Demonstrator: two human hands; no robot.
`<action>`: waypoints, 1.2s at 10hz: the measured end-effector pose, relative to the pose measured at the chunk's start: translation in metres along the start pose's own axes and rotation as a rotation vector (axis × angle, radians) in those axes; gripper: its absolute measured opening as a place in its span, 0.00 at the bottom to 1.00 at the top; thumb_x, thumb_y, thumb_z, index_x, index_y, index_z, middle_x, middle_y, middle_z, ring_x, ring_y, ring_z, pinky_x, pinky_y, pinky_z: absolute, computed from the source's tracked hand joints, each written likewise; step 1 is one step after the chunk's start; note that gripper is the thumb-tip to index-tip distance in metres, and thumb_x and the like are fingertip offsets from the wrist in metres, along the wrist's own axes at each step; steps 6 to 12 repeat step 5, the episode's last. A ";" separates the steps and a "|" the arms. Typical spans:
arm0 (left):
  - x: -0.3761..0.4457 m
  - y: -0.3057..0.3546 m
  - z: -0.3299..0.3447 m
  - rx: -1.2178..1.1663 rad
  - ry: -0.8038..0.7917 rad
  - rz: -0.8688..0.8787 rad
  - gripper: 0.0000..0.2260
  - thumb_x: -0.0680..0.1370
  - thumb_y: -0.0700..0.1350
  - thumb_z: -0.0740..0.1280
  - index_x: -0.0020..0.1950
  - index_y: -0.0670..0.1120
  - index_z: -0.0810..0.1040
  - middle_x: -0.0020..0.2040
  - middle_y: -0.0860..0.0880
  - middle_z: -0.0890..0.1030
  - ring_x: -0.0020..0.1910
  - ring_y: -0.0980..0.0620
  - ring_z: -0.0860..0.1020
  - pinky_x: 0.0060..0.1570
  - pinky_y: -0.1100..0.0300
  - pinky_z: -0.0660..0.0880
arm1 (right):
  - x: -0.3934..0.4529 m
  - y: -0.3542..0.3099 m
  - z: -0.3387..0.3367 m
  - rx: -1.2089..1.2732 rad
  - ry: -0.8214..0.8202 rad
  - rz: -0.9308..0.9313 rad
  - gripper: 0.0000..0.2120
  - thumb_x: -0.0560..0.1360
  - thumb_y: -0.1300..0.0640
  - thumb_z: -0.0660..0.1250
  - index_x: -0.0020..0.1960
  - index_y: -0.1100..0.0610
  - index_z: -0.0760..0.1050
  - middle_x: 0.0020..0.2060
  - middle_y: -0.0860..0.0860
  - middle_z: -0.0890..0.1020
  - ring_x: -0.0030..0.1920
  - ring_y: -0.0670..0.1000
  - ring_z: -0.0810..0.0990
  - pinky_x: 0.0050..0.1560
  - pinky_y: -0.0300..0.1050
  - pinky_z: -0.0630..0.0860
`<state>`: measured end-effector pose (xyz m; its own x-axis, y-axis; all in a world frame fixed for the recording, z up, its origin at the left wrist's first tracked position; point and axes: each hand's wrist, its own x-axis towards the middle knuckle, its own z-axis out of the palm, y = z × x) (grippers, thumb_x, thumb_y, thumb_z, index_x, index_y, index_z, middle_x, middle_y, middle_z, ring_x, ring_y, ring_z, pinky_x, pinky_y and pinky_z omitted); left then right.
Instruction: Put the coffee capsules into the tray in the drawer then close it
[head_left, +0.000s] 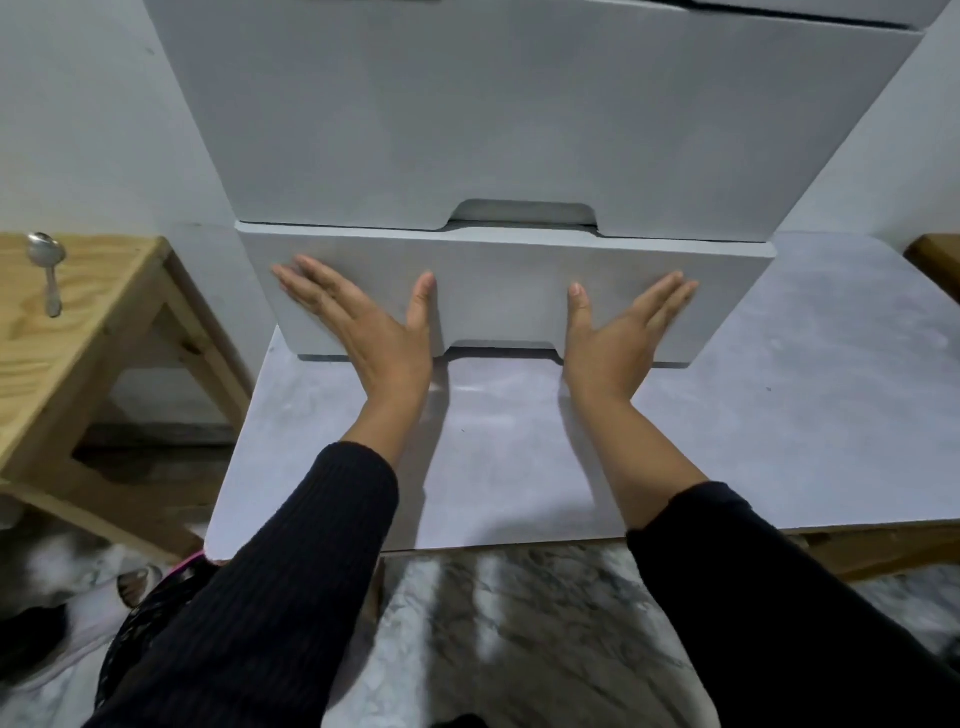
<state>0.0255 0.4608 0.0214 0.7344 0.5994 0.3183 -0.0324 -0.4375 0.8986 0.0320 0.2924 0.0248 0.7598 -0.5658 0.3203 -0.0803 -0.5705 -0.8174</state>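
A white drawer (504, 270) sits low in a white drawer unit and sticks out only slightly from the drawer above it. My left hand (363, 322) lies flat against the left part of its front panel, fingers spread. My right hand (618, 332) presses flat on the right part of the same panel, also with fingers apart. A cut-out handle notch lies between the two hands at the panel's lower edge. The drawer's inside, the tray and the coffee capsules are hidden from view.
The unit stands on a pale grey board (727, 426). A larger white drawer (493, 119) is above. A wooden stool (78, 322) with a metal spoon (49, 270) on it is at the left. Marbled floor lies below the board's front edge.
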 end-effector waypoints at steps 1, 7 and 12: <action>0.004 0.001 0.005 0.006 -0.004 0.007 0.50 0.71 0.62 0.66 0.74 0.35 0.39 0.74 0.34 0.36 0.75 0.39 0.37 0.75 0.53 0.44 | 0.009 -0.001 0.005 -0.037 -0.010 -0.008 0.46 0.73 0.43 0.65 0.74 0.64 0.41 0.76 0.60 0.43 0.76 0.55 0.45 0.69 0.41 0.60; -0.038 0.015 -0.045 0.102 -0.182 -0.117 0.30 0.77 0.45 0.63 0.75 0.42 0.53 0.77 0.44 0.50 0.76 0.50 0.50 0.63 0.73 0.48 | -0.003 -0.002 -0.042 -0.145 -0.221 -0.005 0.28 0.77 0.54 0.61 0.73 0.61 0.56 0.75 0.56 0.57 0.73 0.52 0.59 0.66 0.35 0.56; -0.038 0.015 -0.045 0.102 -0.182 -0.117 0.30 0.77 0.45 0.63 0.75 0.42 0.53 0.77 0.44 0.50 0.76 0.50 0.50 0.63 0.73 0.48 | -0.003 -0.002 -0.042 -0.145 -0.221 -0.005 0.28 0.77 0.54 0.61 0.73 0.61 0.56 0.75 0.56 0.57 0.73 0.52 0.59 0.66 0.35 0.56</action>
